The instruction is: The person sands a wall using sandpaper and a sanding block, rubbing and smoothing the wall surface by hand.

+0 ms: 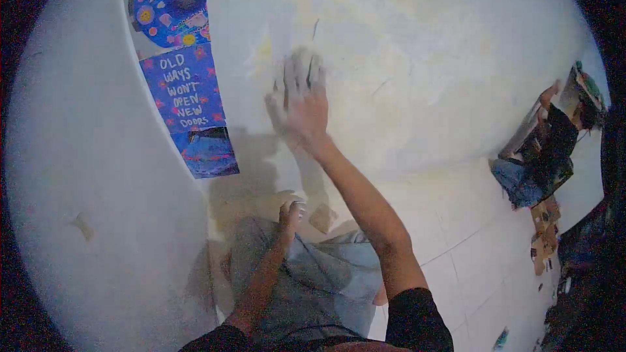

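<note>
Fingers [298, 70] apart, right hand [304, 107] over open wall [398, 58] past poster edge [212, 85]; left hand [291, 215] curled, contents unclear

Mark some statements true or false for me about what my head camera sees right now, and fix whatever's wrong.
1. The right hand is raised in front of the wall, fingers extended. True.
2. The poster reading "OLD WAYS WON'T OPEN NEW DOORS" is to the right of that hand in the picture. False: it is to the left.
3. The left hand is lower in the picture than the right hand. True.
4. The wearer's sleeves are bright red. False: they are dark.
5. Another person is at the picture's right side. True.
</note>
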The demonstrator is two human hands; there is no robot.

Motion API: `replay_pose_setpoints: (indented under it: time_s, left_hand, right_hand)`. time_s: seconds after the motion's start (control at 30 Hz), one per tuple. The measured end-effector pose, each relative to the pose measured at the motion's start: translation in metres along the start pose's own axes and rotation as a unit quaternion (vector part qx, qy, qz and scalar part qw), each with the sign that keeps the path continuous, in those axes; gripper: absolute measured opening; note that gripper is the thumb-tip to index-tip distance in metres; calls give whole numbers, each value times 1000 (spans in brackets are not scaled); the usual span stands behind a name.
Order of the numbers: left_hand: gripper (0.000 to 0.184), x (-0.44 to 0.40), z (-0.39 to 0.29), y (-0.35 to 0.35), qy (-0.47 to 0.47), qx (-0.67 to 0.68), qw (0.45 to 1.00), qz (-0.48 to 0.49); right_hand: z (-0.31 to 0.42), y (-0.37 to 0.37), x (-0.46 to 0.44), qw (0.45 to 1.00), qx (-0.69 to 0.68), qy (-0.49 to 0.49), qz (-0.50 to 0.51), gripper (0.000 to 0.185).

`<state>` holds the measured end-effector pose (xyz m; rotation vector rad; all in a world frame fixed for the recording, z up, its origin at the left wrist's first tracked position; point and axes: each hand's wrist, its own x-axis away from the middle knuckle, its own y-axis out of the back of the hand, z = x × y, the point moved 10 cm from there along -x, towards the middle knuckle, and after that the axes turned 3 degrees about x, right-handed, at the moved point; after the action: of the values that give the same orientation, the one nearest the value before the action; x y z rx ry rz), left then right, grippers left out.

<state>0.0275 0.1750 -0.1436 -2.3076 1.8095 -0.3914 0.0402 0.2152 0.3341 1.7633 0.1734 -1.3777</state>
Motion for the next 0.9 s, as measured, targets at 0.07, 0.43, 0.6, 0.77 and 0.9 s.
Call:
replay_pose_setpoints:
  time_s: [0.07, 0.43, 0.6, 0.77, 0.9]
  left_hand:
    - [26, -12, 29, 12, 50, 1, 998, -39]
    - [29, -7, 18, -7, 8, 69, 997, 30]
    - [31, -19, 30, 7, 1, -10, 1000, 9]
    - [28, -54, 100, 32, 35, -21, 999, -21]
    - [29, -15, 23, 2, 39, -3, 999, -1]
  right_hand:
    - [-16, 35, -41, 996, 3, -36, -84, 80]
    - [-36, -25, 83, 997, 29, -60, 48, 78]
    - [7, -2, -7, 998, 1, 56, -12, 76]
    - [-60, 70, -75, 979, 2, -81, -186, 74]
    - [-72, 47, -8, 983, 43, -105, -147, 76]
